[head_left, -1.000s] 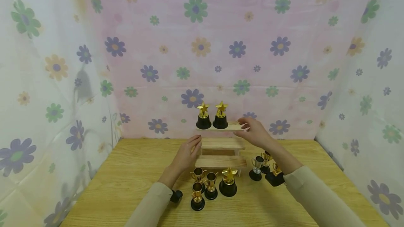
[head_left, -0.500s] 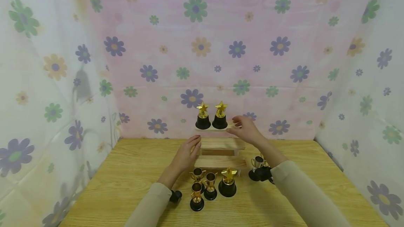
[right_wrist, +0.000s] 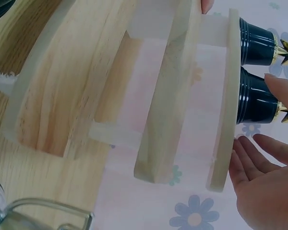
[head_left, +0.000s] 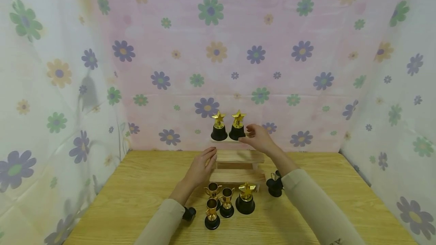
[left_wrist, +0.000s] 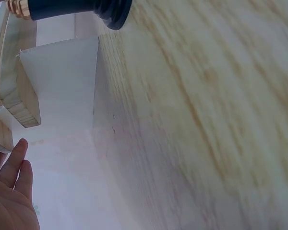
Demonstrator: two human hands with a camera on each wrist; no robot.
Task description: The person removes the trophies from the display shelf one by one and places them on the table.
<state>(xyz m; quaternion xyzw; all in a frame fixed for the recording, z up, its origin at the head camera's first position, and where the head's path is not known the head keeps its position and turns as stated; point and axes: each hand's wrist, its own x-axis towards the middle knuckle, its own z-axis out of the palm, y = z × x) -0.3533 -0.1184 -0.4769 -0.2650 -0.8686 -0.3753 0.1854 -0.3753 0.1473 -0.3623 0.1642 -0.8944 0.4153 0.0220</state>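
A three-tier wooden stand (head_left: 240, 177) stands at the middle back. On its top tier two black-based gold star trophies (head_left: 219, 127) (right_wrist: 257, 43) stand upright side by side. My right hand (head_left: 260, 139) is at the right-hand star trophy (head_left: 237, 129); in the right wrist view its thumb (right_wrist: 283, 93) overlaps that trophy's base while the fingertips lie by the top tier's end. No firm grip shows. My left hand (head_left: 202, 167) has its fingers extended against the stand's left end. Both upper tiers' far sides are hidden.
In front of the stand are several gold cup trophies (head_left: 226, 202) and one more star trophy (head_left: 245, 199). A cup trophy (head_left: 273, 186) stands to the right, partly behind the right wrist's black camera. Flowered cloth (head_left: 218, 75) hangs around the wooden table (head_left: 112, 199).
My right hand has moved left along the top tier, from its right end to the right-hand star trophy. The left hand and the trophies stay in place.
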